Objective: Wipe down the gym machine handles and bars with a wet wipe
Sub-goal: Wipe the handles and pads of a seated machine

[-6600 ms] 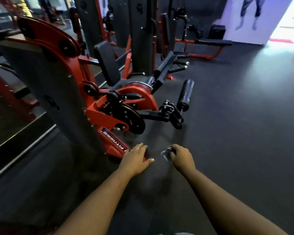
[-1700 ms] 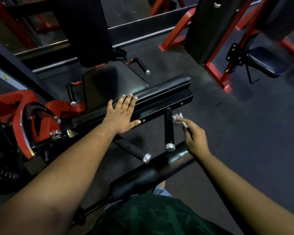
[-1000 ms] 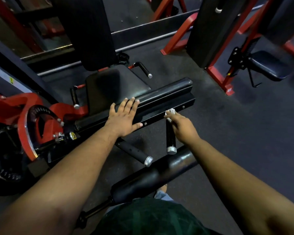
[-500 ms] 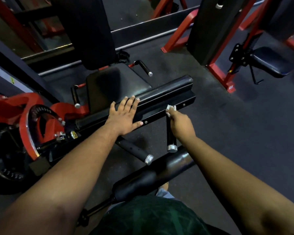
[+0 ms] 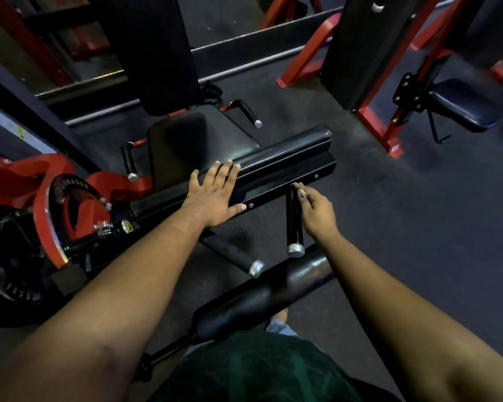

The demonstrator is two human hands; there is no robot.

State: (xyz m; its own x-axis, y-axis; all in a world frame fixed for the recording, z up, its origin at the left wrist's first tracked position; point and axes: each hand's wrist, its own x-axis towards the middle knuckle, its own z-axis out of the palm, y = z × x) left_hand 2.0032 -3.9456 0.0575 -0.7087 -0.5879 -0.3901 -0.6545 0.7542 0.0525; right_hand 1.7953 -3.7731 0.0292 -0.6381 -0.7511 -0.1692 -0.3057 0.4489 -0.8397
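The left hand [image 5: 215,195] lies flat on the long black padded roller bar [image 5: 285,150] of the red and black gym machine [image 5: 70,195]. Behind that bar sits the black padded seat [image 5: 198,140]. Just right of the left hand, the right hand [image 5: 317,211] pinches a small white wet wipe [image 5: 302,193] beside the short black handle with a silver cap [image 5: 294,224]. Left of it sticks out another black handle with a silver cap [image 5: 233,252]. A thick black foam roller [image 5: 262,297] lies nearest the person, in front of both handles.
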